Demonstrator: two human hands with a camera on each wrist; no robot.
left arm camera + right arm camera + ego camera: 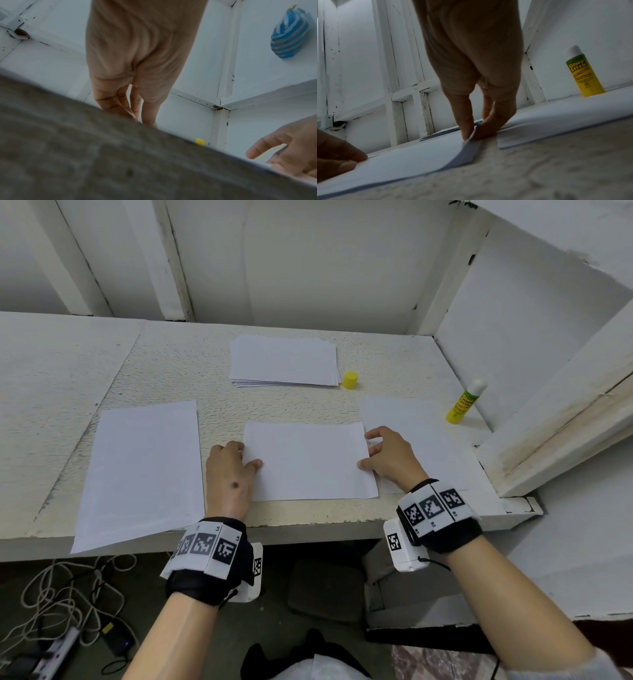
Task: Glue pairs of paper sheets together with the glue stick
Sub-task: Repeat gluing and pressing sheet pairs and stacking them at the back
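Here the flat white rectangular paper sheet is pinched at its side edges by the left hand and right hand, an uncapped yellow glue stick upright nearby.

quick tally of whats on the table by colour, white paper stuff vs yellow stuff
White: 4, namely the paper stack, the left sheet, the middle sheet and the right sheet.
Yellow: 2, namely the glue stick and its cap.
Total: 6
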